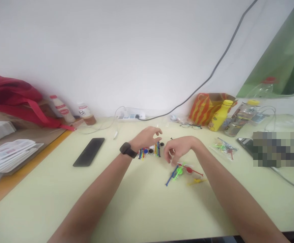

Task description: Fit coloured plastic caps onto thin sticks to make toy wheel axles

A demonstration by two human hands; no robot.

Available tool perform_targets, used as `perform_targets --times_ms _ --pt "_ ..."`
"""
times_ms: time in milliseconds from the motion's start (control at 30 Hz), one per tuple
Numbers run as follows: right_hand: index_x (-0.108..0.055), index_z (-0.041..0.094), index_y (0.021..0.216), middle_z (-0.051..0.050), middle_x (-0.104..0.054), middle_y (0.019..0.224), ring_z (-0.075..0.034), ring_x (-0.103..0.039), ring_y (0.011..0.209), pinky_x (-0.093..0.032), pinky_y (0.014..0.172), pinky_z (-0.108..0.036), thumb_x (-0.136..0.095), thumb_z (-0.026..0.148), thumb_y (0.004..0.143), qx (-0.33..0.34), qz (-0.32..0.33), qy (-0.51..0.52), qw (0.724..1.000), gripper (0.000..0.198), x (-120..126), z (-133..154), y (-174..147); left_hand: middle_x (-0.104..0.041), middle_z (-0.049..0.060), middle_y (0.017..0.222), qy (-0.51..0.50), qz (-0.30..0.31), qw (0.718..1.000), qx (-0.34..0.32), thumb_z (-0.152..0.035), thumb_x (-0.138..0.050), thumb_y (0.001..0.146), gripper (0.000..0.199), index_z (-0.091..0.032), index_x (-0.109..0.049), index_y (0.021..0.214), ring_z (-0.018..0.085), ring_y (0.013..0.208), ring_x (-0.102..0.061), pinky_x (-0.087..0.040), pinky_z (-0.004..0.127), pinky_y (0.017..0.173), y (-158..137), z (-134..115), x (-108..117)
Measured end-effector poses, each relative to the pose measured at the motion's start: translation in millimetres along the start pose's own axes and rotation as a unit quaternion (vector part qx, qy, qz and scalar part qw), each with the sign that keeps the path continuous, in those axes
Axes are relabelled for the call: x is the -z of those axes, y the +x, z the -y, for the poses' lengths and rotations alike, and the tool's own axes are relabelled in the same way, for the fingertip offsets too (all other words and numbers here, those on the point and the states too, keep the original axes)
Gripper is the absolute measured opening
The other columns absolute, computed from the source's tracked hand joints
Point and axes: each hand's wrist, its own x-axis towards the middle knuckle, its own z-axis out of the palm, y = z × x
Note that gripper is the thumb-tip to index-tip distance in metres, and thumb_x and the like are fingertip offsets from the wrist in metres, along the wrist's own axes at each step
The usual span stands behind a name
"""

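Note:
My left hand (149, 137), with a black band on its wrist, hovers over a row of small coloured plastic sticks (157, 149) and round discs (150, 151). Its thumb and fingers are apart, with nothing seen between them. To its right, my right hand (178, 148) is bent down at the wrist with curled fingers; whatever they may pinch is hidden. Just below those fingertips lies a loose pile: a blue stick (171, 177), a green piece with a round middle (179, 171), a red one (189, 170) and a yellow one (197, 181).
A black phone (89, 152) lies left. More plastic pieces in a clear bag (224, 148) rest right, near another phone (245, 145). Along the wall stand a power strip (130, 115), glasses (191, 126), a striped bag (200, 108), a yellow bottle (220, 116) and other bottles.

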Motion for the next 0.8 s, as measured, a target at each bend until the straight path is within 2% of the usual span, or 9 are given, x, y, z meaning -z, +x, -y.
perform_targets --times_ms 100,167,367,467,600,667,800 --pt "-0.080 0.019 0.084 0.001 -0.074 0.080 -0.016 -0.061 0.075 -0.043 0.067 -0.024 -0.090 0.042 0.060 -0.023 0.068 -0.007 0.997 0.035 -6.0 -1.5 12.1 -0.075 0.008 0.104 0.014 0.011 1.000 -0.002 -0.032 -0.068 0.087 0.022 -0.022 -0.076 0.105 0.027 0.095 -0.067 -0.051 0.036 0.083 0.7 1.7 -1.8" --pt "-0.081 0.019 0.084 0.002 -0.073 0.077 -0.015 -0.060 0.072 -0.041 0.064 -0.024 -0.091 0.042 0.056 -0.037 0.091 -0.018 0.995 0.037 -10.0 -3.2 20.5 -0.075 0.008 0.103 0.018 0.024 0.999 -0.016 -0.031 -0.070 0.085 0.020 -0.022 -0.077 0.102 0.027 0.096 -0.067 -0.050 0.036 0.084 0.2 1.7 -8.4" --pt "-0.082 0.019 0.083 0.002 -0.074 0.078 -0.015 -0.059 0.072 -0.042 0.063 -0.024 -0.083 0.038 0.066 -0.037 0.075 -0.025 0.996 0.025 -12.4 -2.6 21.0 -0.075 0.006 0.094 0.048 0.048 0.997 -0.048 -0.019 -0.066 0.085 0.013 -0.023 -0.078 0.088 0.026 0.095 -0.065 -0.049 0.035 0.083 -1.9 -0.1 -34.4" --pt "-0.083 0.020 0.084 0.002 -0.073 0.077 -0.015 -0.059 0.072 -0.040 0.062 -0.025 -0.086 0.040 0.063 -0.045 0.078 -0.027 0.996 0.029 -12.4 -1.5 19.0 -0.076 0.007 0.098 0.051 0.040 0.997 -0.047 -0.020 -0.065 0.087 0.015 -0.023 -0.077 0.095 0.027 0.097 -0.065 -0.049 0.037 0.086 -1.4 -1.4 -39.2" --pt "-0.082 0.018 0.081 0.002 -0.071 0.072 -0.014 -0.057 0.069 -0.040 0.062 -0.025 -0.087 0.037 0.060 -0.044 0.093 -0.021 0.994 0.029 -13.0 -2.3 23.8 -0.074 0.008 0.121 0.048 -0.036 0.997 -0.040 -0.029 -0.061 0.095 0.032 -0.024 -0.070 0.125 0.027 0.110 -0.064 -0.048 0.040 0.096 -0.6 -5.8 -25.7" --pt "-0.080 0.016 0.080 0.001 -0.071 0.072 -0.014 -0.057 0.068 -0.040 0.063 -0.025 -0.085 0.034 0.064 -0.024 0.081 -0.018 0.996 0.025 -11.2 -1.3 23.6 -0.073 0.006 0.127 0.039 -0.079 0.996 -0.035 -0.032 -0.057 0.099 0.035 -0.026 -0.067 0.131 0.025 0.109 -0.065 -0.050 0.039 0.097 -0.3 -8.1 -12.1" --pt "-0.074 0.015 0.084 -0.002 -0.071 0.083 -0.013 -0.055 0.073 -0.041 0.066 -0.025 -0.075 0.029 0.077 0.053 -0.029 0.004 0.998 0.015 -2.2 4.5 6.6 -0.077 0.004 0.108 0.018 -0.130 0.991 -0.014 -0.038 -0.056 0.100 0.031 -0.026 -0.069 0.126 0.020 0.088 -0.067 -0.052 0.036 0.087 1.9 -11.8 15.2"
